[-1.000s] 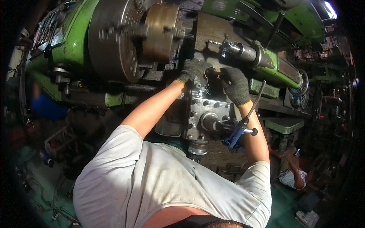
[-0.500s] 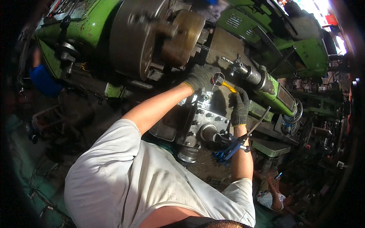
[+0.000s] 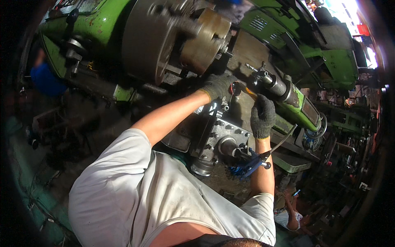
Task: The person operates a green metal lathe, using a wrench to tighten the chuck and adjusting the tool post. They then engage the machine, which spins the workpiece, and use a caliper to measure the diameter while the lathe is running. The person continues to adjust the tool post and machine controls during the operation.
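Observation:
Both of my hands wear dark knitted gloves. My right hand [image 3: 263,116] is closed round the end of a yellow-handled tool with a round, ring-like head [image 3: 250,93]; its exact kind is unclear. Just left of that head, my left hand [image 3: 218,87] has its fingers curled, and whatever lies in them is hidden. Above the left hand is a large lathe chuck [image 3: 142,39] gripping a brownish metal workpiece [image 3: 201,45]; the chuck's jaws are blurred. Nearer my body, a bolted square tool post [image 3: 236,131] sits below both hands.
Right of the tool, the green tailstock [image 3: 302,105] points its spindle [image 3: 276,87] toward the chuck. A blue fitting with a lever [image 3: 251,164] lies close to my right forearm. Another person [image 3: 290,216] is at lower right; blue clothing [image 3: 47,84] shows at far left.
The chuck and workpiece have turned. My right hand has shifted slightly right and down, still on the yellow handle, while my left hand stays nearly in place.

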The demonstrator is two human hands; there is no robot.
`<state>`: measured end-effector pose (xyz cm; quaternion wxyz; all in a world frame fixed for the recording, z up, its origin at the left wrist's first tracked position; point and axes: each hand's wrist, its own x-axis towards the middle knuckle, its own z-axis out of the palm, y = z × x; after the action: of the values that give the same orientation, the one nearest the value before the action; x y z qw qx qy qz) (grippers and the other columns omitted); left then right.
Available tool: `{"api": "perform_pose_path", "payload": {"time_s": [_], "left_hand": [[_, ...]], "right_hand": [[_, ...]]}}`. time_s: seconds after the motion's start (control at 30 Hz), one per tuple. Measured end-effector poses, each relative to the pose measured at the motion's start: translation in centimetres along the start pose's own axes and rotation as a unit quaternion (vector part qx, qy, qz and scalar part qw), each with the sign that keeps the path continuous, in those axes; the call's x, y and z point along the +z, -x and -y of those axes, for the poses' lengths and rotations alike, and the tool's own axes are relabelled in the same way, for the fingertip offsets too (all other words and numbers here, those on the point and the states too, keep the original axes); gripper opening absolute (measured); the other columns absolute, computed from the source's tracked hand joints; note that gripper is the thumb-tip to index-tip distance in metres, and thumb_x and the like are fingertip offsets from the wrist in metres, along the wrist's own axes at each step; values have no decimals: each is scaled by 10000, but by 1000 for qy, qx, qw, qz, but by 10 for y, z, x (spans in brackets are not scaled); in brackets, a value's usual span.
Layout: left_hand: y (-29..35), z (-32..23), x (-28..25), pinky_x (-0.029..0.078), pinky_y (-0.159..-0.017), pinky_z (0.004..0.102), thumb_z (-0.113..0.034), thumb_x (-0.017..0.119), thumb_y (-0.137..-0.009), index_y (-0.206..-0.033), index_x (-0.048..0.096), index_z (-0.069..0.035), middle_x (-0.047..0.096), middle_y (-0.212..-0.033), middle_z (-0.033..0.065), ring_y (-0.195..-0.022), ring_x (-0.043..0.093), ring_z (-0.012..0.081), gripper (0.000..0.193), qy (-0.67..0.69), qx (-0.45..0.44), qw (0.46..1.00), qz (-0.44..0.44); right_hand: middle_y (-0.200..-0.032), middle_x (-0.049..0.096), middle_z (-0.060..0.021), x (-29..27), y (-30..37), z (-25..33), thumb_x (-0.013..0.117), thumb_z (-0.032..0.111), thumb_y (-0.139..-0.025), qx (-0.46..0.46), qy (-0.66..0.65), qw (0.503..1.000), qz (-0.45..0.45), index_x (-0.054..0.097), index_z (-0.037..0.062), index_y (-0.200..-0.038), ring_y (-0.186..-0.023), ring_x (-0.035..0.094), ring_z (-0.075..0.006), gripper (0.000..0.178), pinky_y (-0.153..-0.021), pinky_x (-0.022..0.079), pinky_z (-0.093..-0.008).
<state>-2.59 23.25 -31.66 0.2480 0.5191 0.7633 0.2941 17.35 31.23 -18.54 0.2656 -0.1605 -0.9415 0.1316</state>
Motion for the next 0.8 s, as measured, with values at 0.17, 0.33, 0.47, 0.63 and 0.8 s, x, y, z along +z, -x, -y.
{"api": "perform_pose_path", "payload": {"time_s": [0.17, 0.33, 0.47, 0.63, 0.8], "left_hand": [[2, 5, -3, 515, -990, 494, -290, 866, -694, -1402, 582, -302, 622, -1322, 102, -1240, 600, 347, 763, 15, 25, 1000, 8], [6, -2, -12, 468, -1008, 534, -478, 859, -709, -1339, 626, -280, 621, -1334, 102, -1243, 590, 359, 700, -45, 17, 999, 6], [18, -4, -13, 440, -1029, 533, -550, 867, -695, -1384, 596, -288, 591, -1369, 107, -1233, 577, 373, 785, -54, 16, 998, -30], [14, 10, 6, 462, -986, 559, -663, 795, -720, -1346, 632, -320, 609, -1329, 104, -1215, 608, 341, 732, -21, 54, 992, -114], [10, 3, 1, 447, -971, 571, -687, 822, -673, -1355, 621, -319, 613, -1302, 112, -1217, 605, 340, 801, 3, 42, 996, -79]], "right_hand": [[-983, 673, -157, 5, -12, -4, 680, 45, -829, -69, 66, 987, 126, 697, 84, -1185, -914, 623, -388, 358, -811, 511, -463], [-1055, 709, -166, 10, -10, -15, 654, 53, -909, -52, 42, 992, 103, 685, 40, -1225, -947, 659, -351, 318, -850, 529, -438], [-1021, 716, -78, 22, 12, -30, 641, 95, -1003, 180, -187, 965, 24, 667, 5, -1264, -880, 658, -185, 277, -795, 534, -330], [-957, 684, -61, 18, 23, -26, 586, 153, -1050, 359, -361, 861, 4, 646, 23, -1261, -792, 605, -109, 255, -704, 495, -262], [-936, 660, -60, 23, 37, -37, 599, 183, -1045, 403, -457, 792, -39, 599, 23, -1296, -767, 594, -123, 297, -679, 494, -276]]}}
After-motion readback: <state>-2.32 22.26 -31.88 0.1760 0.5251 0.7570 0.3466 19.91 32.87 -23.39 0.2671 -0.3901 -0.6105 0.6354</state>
